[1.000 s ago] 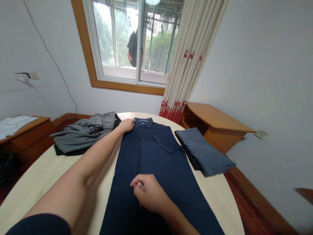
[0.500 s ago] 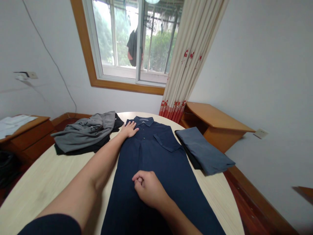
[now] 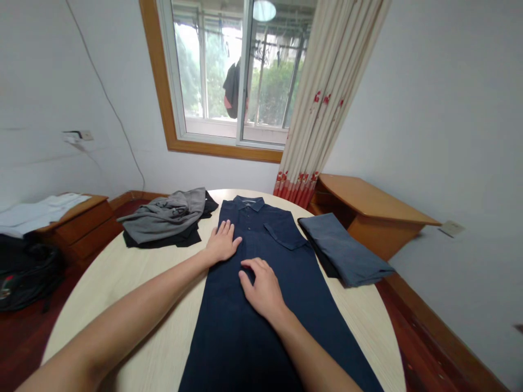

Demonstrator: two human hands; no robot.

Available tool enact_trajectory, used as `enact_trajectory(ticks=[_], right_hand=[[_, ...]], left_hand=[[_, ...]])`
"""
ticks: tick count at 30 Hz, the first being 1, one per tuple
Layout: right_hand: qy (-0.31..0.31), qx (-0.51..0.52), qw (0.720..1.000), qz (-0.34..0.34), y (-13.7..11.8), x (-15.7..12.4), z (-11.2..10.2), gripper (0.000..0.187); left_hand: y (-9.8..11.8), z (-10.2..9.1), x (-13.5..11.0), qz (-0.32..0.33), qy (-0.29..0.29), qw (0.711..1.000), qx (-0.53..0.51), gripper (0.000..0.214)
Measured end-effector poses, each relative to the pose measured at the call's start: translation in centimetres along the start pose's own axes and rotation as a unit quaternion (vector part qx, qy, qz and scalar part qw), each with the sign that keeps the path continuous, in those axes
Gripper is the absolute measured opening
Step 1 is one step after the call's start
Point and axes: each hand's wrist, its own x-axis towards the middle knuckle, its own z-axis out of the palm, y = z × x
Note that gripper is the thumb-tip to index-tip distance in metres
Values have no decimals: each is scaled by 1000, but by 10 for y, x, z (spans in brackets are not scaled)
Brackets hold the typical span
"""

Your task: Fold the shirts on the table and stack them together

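Note:
A navy polo shirt (image 3: 249, 305) lies front side up along the round table (image 3: 143, 316), its collar at the far end. Its right-hand sleeve is folded in across the chest; the left-hand sleeve does not show. Flat on the shirt's left edge, below the shoulder, rests my left hand (image 3: 223, 242), fingers spread. My right hand (image 3: 263, 286) is over the middle of the shirt, fingers curved with thumb and forefinger apart, holding nothing. Whether it touches the cloth I cannot tell.
Grey and black clothes (image 3: 167, 218) lie heaped at the table's far left. Folded dark grey and black clothes (image 3: 343, 247) lie at the right edge. Beyond stand a wooden desk (image 3: 376, 201) and a curtain (image 3: 322, 98). A black bag (image 3: 28, 272) sits on the floor at left.
My left hand has come down from the shirt's shoulder toward me, still flat. My right hand has moved farther up the shirt, and its curled fingers have opened. The view has swung slightly left.

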Motion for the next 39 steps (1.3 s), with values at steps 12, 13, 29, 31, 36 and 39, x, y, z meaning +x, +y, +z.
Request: enact_trajectory(ticks=[12,13,29,31,36,39], right_hand=[[-91,-187,974,93,17,35,20,59],[-93,-189,973,95,17,39,21,60],[-31,-158,984,73,32,84,34,54],[25,-125,990,53,30,77,30,48],[131,-86,987,-30,22,49,18,34],[119,-98,987,-54,14,33,14,32]], left_hand=[[-15,14,3,29,13,999,-29,70],[-17,15,6,28,13,999,-29,70],[-49,17,52,24,70,975,-212,63],[-53,13,38,17,110,951,-288,54],[-51,5,-33,80,100,937,-326,49],[-40,-3,-84,170,76,950,-252,52]])
